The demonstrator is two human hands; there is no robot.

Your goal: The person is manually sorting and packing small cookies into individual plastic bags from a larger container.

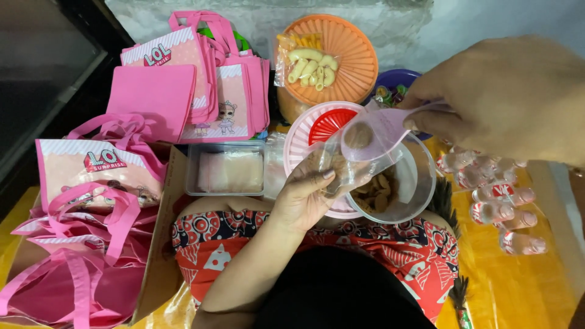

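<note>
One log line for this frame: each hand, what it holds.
left hand: holds clear plastic bag open | right hand: holds pink spoon over bag | below: clear tub of snacks

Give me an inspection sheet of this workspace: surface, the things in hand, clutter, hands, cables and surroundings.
Surface: yellow sheet on the floor.
Things in hand: clear plastic bag held open over a clear tub of brown snacks; pale scoop with one brown piece.
Clutter: pink tote bags, orange lid with a packet of yellow snacks, small bottles, clear box.
Hands: left hand holds the bag; right hand holds the scoop.
Cables: nothing seen.
Surroundings: pale wall behind.
</note>
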